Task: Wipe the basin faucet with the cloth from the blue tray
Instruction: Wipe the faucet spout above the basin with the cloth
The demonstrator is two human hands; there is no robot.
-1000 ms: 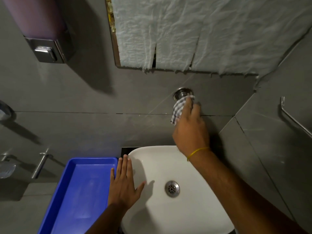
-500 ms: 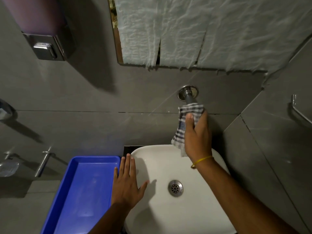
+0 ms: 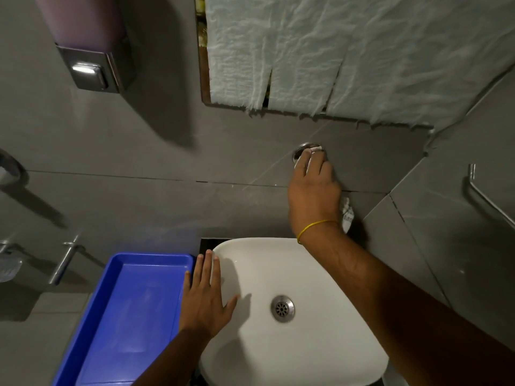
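Observation:
The chrome faucet (image 3: 301,150) comes out of the grey wall above the white basin (image 3: 320,344); only its round wall flange shows. My right hand (image 3: 313,196) is wrapped around the spout up against the wall, shut on the checked cloth (image 3: 347,214), whose loose end hangs out below my wrist while a bit peeks past my fingertips. My left hand (image 3: 207,298) lies flat with fingers spread on the basin's left rim. The blue tray (image 3: 119,316) stands left of the basin with nothing in it.
A soap dispenser (image 3: 92,62) hangs on the wall at upper left. White paper covers a mirror (image 3: 348,51) above the faucet. A metal rail (image 3: 485,196) sits on the right wall; metal fittings (image 3: 67,260) stick out at left.
My right hand slid up the spout with the cloth, from mid-spout to the wall flange. The cloth now hangs on the right of my wrist. My left hand stayed on the rim.

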